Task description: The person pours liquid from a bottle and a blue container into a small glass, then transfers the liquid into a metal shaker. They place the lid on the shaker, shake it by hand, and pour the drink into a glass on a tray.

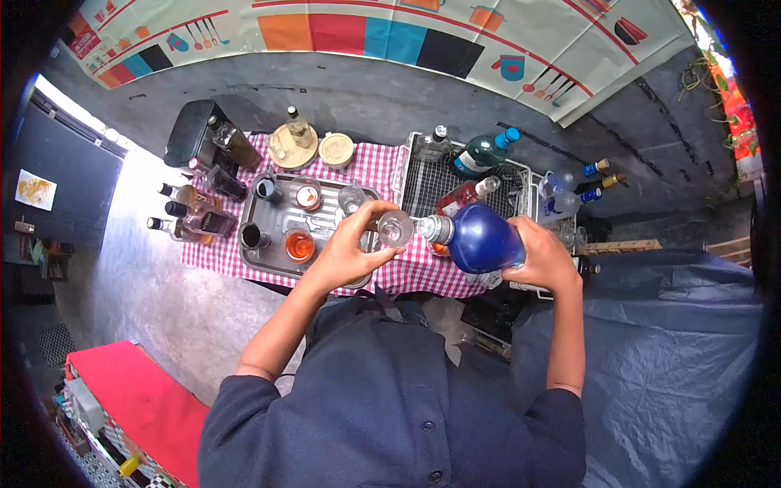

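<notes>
Between the thumb and fingers of my left hand (348,250) is a small clear glass (396,229). A rounded, deep blue bottle (486,238) lies tilted sideways in my right hand (543,255), which wraps around its base end. The bottle's silvery neck (437,228) points left, right at the glass rim. Just left of my left hand, a metal tray (324,221) carries a glass of orange liquid (299,246), a glass with some orange in it (308,195), a clear glass (351,198) and two dark cups (254,237).
Behind the blue bottle, a white wire basket (416,185) holds a green bottle (482,156), a pinkish-red bottle (464,197) and a clear bottle (433,145). Several liquor bottles (213,221) crowd the checked cloth's left edge. A bottle on a wooden board (281,154) stands near the wall.
</notes>
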Motion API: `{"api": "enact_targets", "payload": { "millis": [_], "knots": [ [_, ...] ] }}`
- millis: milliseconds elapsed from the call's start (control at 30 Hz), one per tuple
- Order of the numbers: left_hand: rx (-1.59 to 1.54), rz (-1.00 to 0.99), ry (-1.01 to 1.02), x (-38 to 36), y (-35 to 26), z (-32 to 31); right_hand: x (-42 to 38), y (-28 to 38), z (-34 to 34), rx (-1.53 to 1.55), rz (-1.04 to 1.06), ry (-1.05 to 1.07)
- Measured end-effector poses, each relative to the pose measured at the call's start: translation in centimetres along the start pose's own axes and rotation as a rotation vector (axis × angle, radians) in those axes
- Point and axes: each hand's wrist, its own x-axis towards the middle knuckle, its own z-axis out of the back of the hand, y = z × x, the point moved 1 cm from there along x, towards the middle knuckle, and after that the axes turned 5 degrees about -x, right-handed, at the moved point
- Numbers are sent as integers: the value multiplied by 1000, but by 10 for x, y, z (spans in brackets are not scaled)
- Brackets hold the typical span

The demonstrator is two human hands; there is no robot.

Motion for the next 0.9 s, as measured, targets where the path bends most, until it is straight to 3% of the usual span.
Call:
{"api": "enact_targets", "payload": {
  "millis": [500, 900],
  "knots": [
    [27, -35, 42, -17, 12, 28, 4, 49, 8, -119, 89, -26],
    [51, -19, 63, -27, 22, 44, 7, 73, 13, -213, 5, 22]
  ]
}}
